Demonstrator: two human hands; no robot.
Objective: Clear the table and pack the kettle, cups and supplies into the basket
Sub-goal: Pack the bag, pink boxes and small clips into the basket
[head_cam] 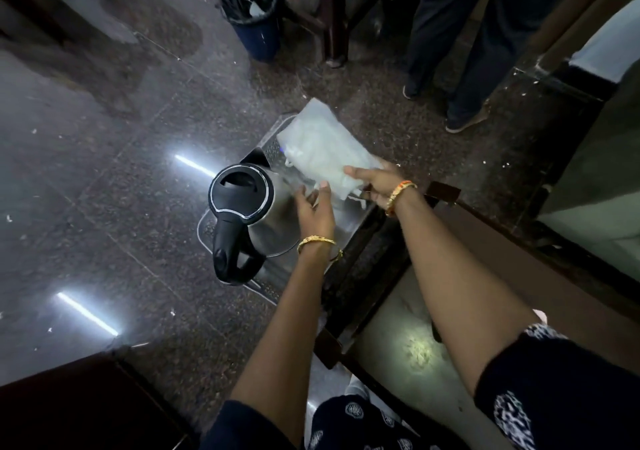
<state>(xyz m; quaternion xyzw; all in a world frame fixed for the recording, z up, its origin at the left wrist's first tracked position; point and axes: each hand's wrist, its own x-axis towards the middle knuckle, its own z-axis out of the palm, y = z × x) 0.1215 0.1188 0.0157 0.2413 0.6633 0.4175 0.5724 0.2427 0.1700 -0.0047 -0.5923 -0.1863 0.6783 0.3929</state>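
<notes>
The biggest risk, as I judge it, is the kettle point(256, 214). It stands in the clear basket point(273, 127) on the floor, just left of the left hand point(313, 212), and fills most of the near end. Pushing the packet down beside it could knock it over or ride the packet up on its steel side.

Next is the packet of cups point(320, 148) itself. The right hand point(375, 184) grips its near end, thumb on top, so the long far end hangs out over the basket's far half; a loose pinch could let it sag or slip. The wrap is cloudy and I cannot count the cups inside.

The left hand sits between kettle and packet with fingers curled near the packet's lower edge; whether it actually grips I cannot tell.

Counted, largest first: 1 basket, 1 kettle, 1 packet, 2 hands. Beyond both hands stand 1 lined bin point(251, 16) and 1 bystander's legs point(450, 51).
</notes>
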